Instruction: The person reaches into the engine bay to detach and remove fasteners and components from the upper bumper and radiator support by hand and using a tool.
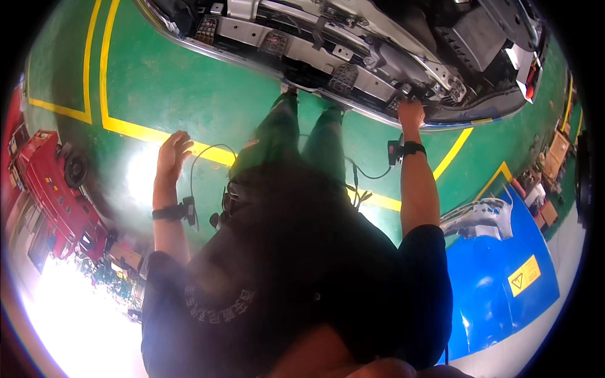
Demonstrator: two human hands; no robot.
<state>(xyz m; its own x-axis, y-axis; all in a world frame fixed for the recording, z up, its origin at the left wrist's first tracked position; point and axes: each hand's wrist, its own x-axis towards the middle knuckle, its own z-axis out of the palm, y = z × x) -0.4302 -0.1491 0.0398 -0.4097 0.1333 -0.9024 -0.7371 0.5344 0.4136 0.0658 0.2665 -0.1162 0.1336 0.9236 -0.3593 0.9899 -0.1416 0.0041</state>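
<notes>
Right hand (411, 112) grip grasping car front frame (353, 60); left hand (172, 151) released; yellow diamond label (524, 275) on blue cabinet (498, 296).

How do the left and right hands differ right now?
The right hand reaches up to the grey car front-end frame and touches it; the left hand hangs free over the green floor, touching nothing. Left fingers are spread open; whether the right ones grip is unclear. Both wrists wear black straps.

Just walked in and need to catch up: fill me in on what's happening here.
A person stands on a green floor with yellow lines, at the stripped front end of a car. The right hand reaches into the car's lower front edge, gripping something there; what exactly is unclear. The left hand hangs free, fingers spread, holding nothing. Both wrists wear black strapped devices.
</notes>
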